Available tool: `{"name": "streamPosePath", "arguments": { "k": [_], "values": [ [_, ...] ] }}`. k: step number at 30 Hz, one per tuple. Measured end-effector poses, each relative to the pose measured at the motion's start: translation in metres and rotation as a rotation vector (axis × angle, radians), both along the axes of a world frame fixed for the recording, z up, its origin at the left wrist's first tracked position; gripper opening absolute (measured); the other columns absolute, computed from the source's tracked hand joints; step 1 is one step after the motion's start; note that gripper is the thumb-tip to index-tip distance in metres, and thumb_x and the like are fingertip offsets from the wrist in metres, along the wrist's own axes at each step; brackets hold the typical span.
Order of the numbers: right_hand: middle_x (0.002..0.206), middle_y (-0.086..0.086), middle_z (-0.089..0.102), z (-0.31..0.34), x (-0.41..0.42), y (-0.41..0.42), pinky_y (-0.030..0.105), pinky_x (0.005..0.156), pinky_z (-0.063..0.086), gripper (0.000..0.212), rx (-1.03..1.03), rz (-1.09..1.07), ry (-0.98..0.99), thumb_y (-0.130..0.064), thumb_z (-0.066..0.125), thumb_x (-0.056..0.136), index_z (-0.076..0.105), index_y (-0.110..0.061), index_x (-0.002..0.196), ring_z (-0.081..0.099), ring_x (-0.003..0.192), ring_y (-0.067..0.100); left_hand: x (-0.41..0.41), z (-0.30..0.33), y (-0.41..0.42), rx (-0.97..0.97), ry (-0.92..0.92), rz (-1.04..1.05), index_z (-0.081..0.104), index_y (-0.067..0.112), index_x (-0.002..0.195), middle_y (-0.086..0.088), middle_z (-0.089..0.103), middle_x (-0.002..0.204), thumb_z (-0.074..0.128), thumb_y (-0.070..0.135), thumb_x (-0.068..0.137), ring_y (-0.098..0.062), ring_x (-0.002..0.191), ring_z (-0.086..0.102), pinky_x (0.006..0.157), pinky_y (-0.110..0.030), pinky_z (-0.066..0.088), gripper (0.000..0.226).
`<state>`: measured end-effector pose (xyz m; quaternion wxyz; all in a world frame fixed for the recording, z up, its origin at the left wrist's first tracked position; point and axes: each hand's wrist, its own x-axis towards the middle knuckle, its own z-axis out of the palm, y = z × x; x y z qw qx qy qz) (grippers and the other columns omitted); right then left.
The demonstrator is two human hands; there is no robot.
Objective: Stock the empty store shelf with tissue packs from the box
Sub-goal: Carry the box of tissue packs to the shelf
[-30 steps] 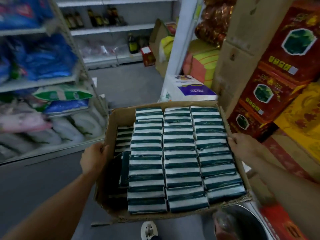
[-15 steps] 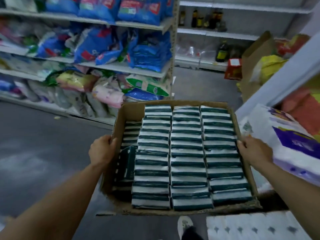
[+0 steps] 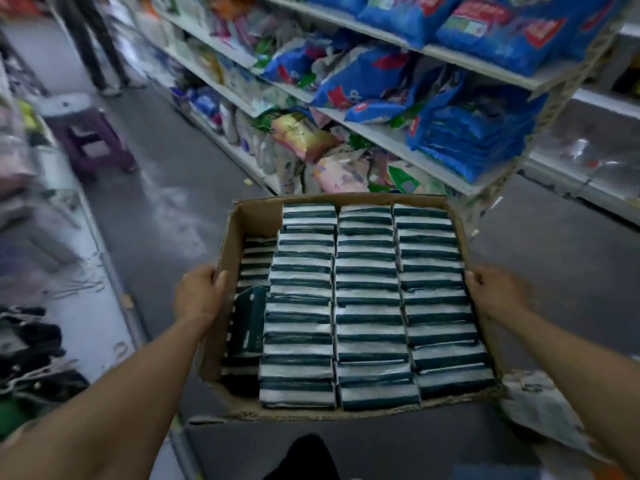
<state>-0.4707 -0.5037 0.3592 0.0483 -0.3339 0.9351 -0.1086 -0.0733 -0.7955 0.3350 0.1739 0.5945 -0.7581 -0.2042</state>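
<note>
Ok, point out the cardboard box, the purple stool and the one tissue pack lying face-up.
cardboard box [image 3: 254, 213]: head view, bare inner far-left wall.
purple stool [image 3: 90, 140]: head view, its front side.
face-up tissue pack [image 3: 250, 320]: head view, dark green face.

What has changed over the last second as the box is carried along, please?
The view has swung left: the red cartons are gone, and the shelves of blue bags and a purple stool now lie ahead. Unchanged: the left hand and right hand grip the box, tissue packs untouched.
</note>
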Motion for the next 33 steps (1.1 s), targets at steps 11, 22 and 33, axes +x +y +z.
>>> {"name": "streamPosePath", "arguments": {
  "k": [11,22,33],
  "values": [
    [0.056,0.002,0.045,-0.009,-0.009,-0.257,0.034,0.052,0.039,0.040,0.052,0.295,0.055,-0.031,0.046,0.097,0.036,-0.024,0.059,0.047,0.054,0.025,0.050,-0.009,-0.142,-0.028,-0.115,0.296,0.054,0.012,0.067,-0.007,0.053,0.067,0.057,0.033,0.096,-0.029,0.066,0.050,0.058,-0.032,0.035,0.036],
    [0.059,0.006,0.051,-0.016,-0.004,-0.544,0.037,0.056,0.047,0.042,-0.051,0.377,-0.030,-0.046,0.036,0.091,0.046,-0.019,0.060,0.053,0.058,0.029,0.080,0.002,-0.364,-0.031,-0.098,0.427,0.051,0.017,0.068,-0.011,0.059,0.075,0.054,0.033,0.097,-0.030,0.070,0.053,0.061,-0.032,0.035,0.033],
    [0.102,0.011,0.066,-0.014,-0.003,-0.852,0.033,0.068,0.045,0.030,0.022,0.514,0.077,-0.038,0.045,0.097,0.067,-0.017,0.097,0.061,0.089,0.031,0.086,-0.019,-0.597,-0.016,-0.107,0.589,0.051,0.008,0.066,-0.014,0.056,0.068,0.057,0.031,0.096,-0.035,0.069,0.054,0.056,-0.036,0.037,0.037]
  ]
}}
